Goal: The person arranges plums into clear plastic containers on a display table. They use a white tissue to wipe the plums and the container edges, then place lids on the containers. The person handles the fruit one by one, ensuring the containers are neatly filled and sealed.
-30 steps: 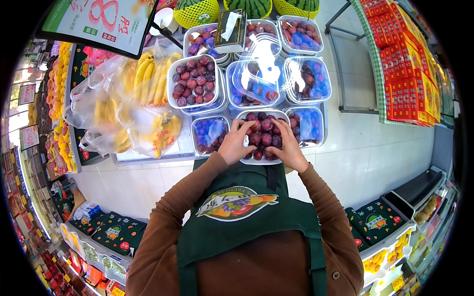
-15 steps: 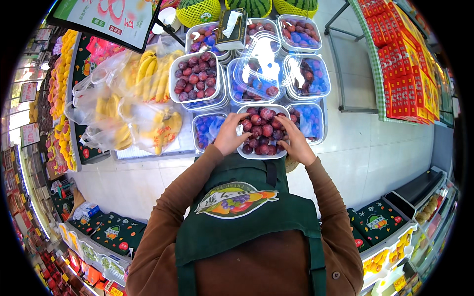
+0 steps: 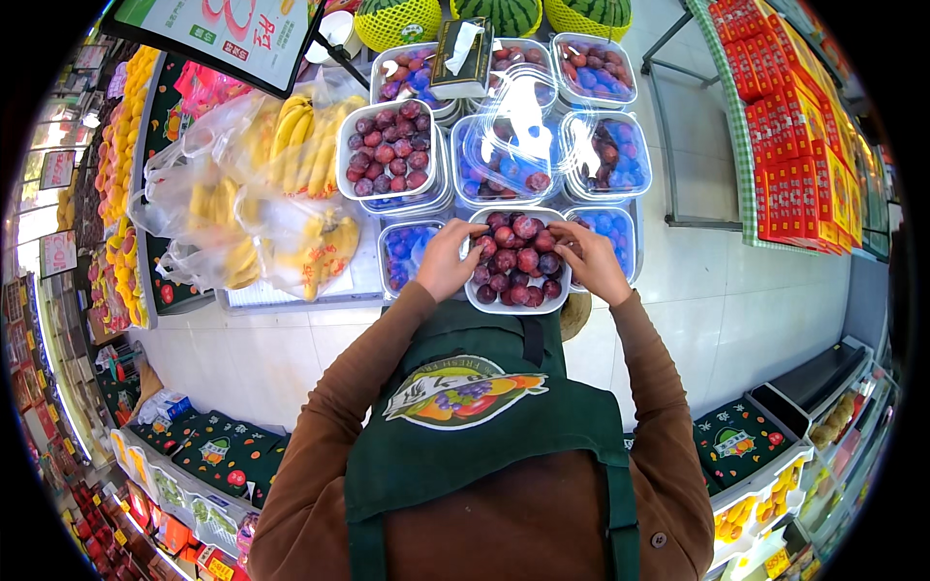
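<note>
Tub point(image 3: 515, 309) of plums point(image 3: 526, 259): prob. heavy, bruisable; best held under opp. sides. L hand point(image 3: 449, 261), R hand point(image 3: 593, 261) half-curled at its edges, grip unclear.

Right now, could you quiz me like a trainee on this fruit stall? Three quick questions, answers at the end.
1. True or false: the front tub between the left hand and right hand holds plums.
2. What lies on the back row of tubs? A: scissors; B: a tissue box; C: a pineapple.
3. Fill in: the watermelons wear ___ nets.

Key: 1 true; 2 B; 3 yellow.
</note>
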`<action>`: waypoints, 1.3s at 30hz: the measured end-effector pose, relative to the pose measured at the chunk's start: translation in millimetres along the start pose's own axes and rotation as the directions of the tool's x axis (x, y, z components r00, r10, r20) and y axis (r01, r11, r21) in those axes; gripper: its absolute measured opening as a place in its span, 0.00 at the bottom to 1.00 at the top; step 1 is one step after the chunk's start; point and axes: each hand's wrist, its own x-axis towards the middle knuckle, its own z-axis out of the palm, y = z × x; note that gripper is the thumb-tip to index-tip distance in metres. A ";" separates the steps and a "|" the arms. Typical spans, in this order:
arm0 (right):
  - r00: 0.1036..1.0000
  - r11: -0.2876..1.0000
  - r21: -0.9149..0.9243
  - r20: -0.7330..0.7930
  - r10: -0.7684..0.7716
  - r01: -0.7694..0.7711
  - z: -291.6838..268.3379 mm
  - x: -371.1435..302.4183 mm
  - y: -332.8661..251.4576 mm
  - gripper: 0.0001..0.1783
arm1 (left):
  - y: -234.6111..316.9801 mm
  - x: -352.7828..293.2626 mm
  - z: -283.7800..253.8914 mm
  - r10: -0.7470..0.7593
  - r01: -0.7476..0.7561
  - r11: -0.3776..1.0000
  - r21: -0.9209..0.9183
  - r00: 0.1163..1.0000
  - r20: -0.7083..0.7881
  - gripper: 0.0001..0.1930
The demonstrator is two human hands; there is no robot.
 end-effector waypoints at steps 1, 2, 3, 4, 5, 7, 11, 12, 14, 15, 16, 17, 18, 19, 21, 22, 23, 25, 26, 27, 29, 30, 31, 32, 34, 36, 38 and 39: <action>0.999 0.999 -0.033 0.017 -0.039 0.039 -1.1 5.0 -3.1 0.19 | 2.0 2.8 1.2 0.011 -0.011 1.000 0.010 1.000 0.006 0.18; 0.999 0.998 -0.068 0.039 0.003 -0.001 -3.7 9.9 -6.7 0.18 | 4.2 5.6 2.7 0.023 -0.023 1.000 0.021 1.000 0.012 0.18; 0.997 0.994 -0.104 0.060 0.047 -0.040 -7.0 15.2 -11.2 0.18 | 7.0 8.3 4.5 0.020 -0.021 0.999 0.037 0.999 0.025 0.17; 0.993 0.987 -0.142 0.077 0.091 -0.079 -8.5 20.0 -16.8 0.17 | 10.5 11.4 6.8 0.019 -0.021 0.998 0.052 0.999 0.039 0.17; 0.998 0.973 -0.230 0.069 0.008 0.008 -5.6 23.9 -15.5 0.17 | 12.6 14.5 9.3 0.018 -0.022 0.998 0.067 0.998 0.053 0.16; 0.985 0.901 -0.397 0.073 -0.157 0.173 4.1 30.5 -13.6 0.18 | 12.8 21.4 13.3 -0.012 -0.008 0.988 0.152 0.992 0.127 0.15; 0.952 0.892 -0.335 0.058 -0.302 0.303 23.2 34.2 -13.9 0.22 | 8.8 28.6 17.5 -0.038 -0.015 0.963 0.268 0.980 0.193 0.14; 0.950 0.888 -0.345 0.038 -0.310 0.303 25.4 32.1 -12.2 0.24 | 7.7 28.6 18.4 -0.032 -0.021 0.963 0.269 0.981 0.191 0.14; 0.973 0.940 -0.256 0.008 -0.232 0.226 27.4 27.9 -12.1 0.21 | 6.4 27.9 19.6 -0.020 -0.032 0.962 0.272 0.983 0.185 0.15; 0.981 0.960 -0.210 -0.005 -0.192 0.186 27.6 26.6 -12.1 0.20 | 6.0 27.0 19.2 -0.036 -0.013 0.963 0.270 0.984 0.176 0.16; 0.986 0.963 -0.213 0.021 -0.167 0.168 26.0 25.2 -12.6 0.19 | 6.6 26.2 18.7 -0.052 0.004 0.964 0.267 0.984 0.171 0.17; 0.989 0.965 -0.216 0.048 -0.143 0.150 23.1 23.8 -13.8 0.17 | 6.9 25.6 18.7 -0.068 0.022 0.964 0.264 0.984 0.166 0.17; 0.990 0.967 -0.219 0.074 -0.118 0.131 20.8 22.9 -13.6 0.16 | 6.5 25.3 19.5 -0.075 0.034 0.965 0.259 0.986 0.149 0.18; 0.988 0.969 -0.199 0.081 -0.131 0.145 19.5 22.5 -10.9 0.15 | 6.2 24.6 20.6 -0.080 0.045 0.967 0.252 0.988 0.132 0.18; 0.983 0.972 -0.158 0.095 -0.159 0.173 16.9 25.6 -3.3 0.12 | 6.0 23.5 21.9 -0.076 0.050 0.971 0.234 0.992 0.103 0.18; 0.983 0.974 -0.134 0.064 -0.174 0.181 14.8 28.1 -2.7 0.12 | 5.8 23.4 21.7 -0.067 0.045 0.974 0.224 0.994 0.091 0.18; 0.982 0.976 -0.110 0.034 -0.188 0.191 12.2 31.1 -3.0 0.12 | 5.9 23.2 21.3 -0.059 0.041 0.976 0.214 0.995 0.079 0.17; 0.983 0.979 -0.112 -0.058 -0.175 0.168 7.2 40.9 0.4 0.12 | 9.7 23.0 18.4 -0.063 0.053 0.986 0.159 0.996 0.056 0.16; 0.981 0.981 -0.137 -0.119 -0.151 0.134 3.7 48.7 3.5 0.12 | 11.4 22.6 17.1 -0.066 0.059 0.990 0.131 0.997 0.043 0.15; 0.975 0.982 -0.159 -0.181 -0.128 0.099 0.8 56.8 6.4 0.12 | 10.1 21.3 16.5 -0.055 0.050 0.991 0.120 0.998 0.034 0.14; 0.958 0.955 -0.279 -0.230 -0.169 0.102 -1.7 73.0 15.8 0.13 | 7.1 19.7 14.3 -0.029 0.027 0.995 0.098 0.999 0.020 0.13; 0.949 0.936 -0.337 -0.250 -0.193 0.102 -0.7 78.8 20.3 0.13 | 7.5 18.5 12.8 -0.024 0.023 0.996 0.091 1.000 0.010 0.13; 0.945 0.915 -0.392 -0.253 -0.208 0.097 2.1 83.2 23.4 0.13 | 9.9 17.6 10.4 -0.020 0.020 0.996 0.085 1.000 -0.001 0.13; 0.941 0.891 -0.446 -0.255 -0.224 0.091 6.2 87.1 26.0 0.13 | 11.0 16.4 8.3 -0.015 0.016 0.997 0.079 1.000 -0.013 0.12; 0.947 0.865 -0.499 -0.255 -0.197 0.045 13.3 92.2 27.2 0.13 | 5.7 11.8 5.4 -0.017 0.020 0.997 0.069 0.999 -0.043 0.12; 0.961 0.863 -0.503 -0.255 -0.111 -0.034 19.3 97.1 23.9 0.14 | 1.9 6.6 2.1 -0.018 0.022 0.998 0.055 0.997 -0.075 0.11; 0.971 0.870 -0.492 -0.219 -0.095 -0.026 23.2 100.1 21.5 0.15 | 1.3 0.1 -1.2 -0.019 0.023 0.999 0.037 0.995 -0.099 0.11; 0.975 0.873 -0.487 -0.202 -0.087 -0.023 24.0 101.3 21.1 0.16 | 0.1 -2.5 -2.6 -0.011 0.015 0.999 0.037 0.993 -0.115 0.10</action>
